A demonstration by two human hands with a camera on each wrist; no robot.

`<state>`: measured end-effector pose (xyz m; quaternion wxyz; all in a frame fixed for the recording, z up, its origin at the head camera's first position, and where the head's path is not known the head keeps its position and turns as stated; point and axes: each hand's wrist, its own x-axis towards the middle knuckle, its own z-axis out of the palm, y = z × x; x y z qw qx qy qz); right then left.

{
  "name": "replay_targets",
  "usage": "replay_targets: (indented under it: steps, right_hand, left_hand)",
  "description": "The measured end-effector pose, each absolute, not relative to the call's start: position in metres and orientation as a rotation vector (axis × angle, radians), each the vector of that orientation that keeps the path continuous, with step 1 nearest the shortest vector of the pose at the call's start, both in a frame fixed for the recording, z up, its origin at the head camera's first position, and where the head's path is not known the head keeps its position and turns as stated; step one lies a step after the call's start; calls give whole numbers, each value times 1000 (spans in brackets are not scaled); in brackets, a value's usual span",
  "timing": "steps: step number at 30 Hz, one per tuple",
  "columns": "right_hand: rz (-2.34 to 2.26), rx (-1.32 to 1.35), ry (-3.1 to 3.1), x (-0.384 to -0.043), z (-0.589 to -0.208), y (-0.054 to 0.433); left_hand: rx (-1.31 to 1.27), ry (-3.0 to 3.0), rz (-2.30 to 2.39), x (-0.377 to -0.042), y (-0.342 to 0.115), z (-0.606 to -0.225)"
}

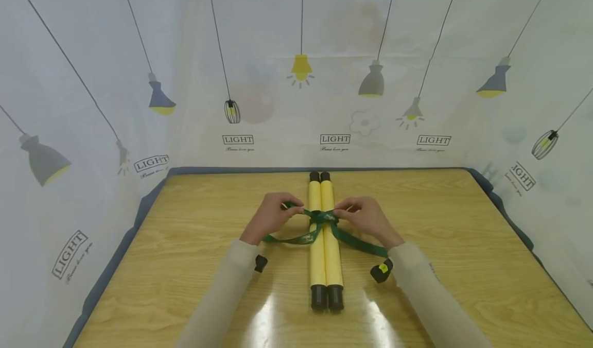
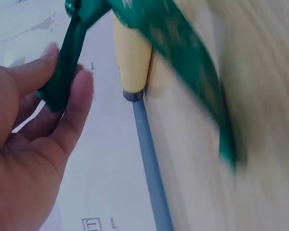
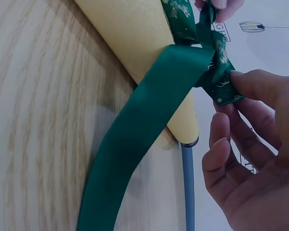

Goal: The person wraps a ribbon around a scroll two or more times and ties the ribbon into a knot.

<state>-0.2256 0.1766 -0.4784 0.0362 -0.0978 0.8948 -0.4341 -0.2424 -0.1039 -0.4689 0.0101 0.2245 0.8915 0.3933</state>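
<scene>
Two yellow rods with black end caps lie side by side on the table, pointing away from me. A green ribbon with a pale print is knotted around them near their middle. My left hand pinches a loop of the ribbon left of the knot; the left wrist view shows that loop between thumb and fingers. On the other side my right hand pinches a second loop, seen in the right wrist view between thumb and forefinger. Two loose ribbon tails hang out, one to each side. The rods' undersides are hidden.
The wooden table has a blue-grey border along its far edge. White sheeting printed with lamps stands behind and at both sides. Black wrist straps show beside the sleeves.
</scene>
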Motion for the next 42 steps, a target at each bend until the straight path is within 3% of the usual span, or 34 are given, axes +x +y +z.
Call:
replay_targets:
  steps: [11, 22, 42]
  right_hand:
    - [-1291, -325, 2819, -222, -480, 195]
    - [-1259, -283, 2847, -225, -494, 221]
    - [-1305, -62, 2789, -214, -518, 252]
  left_hand:
    - [691, 2845, 1092, -245, -115, -467]
    - [515, 2798, 1206, -247, -124, -484]
    - [398, 2745, 1216, -248, -131, -503]
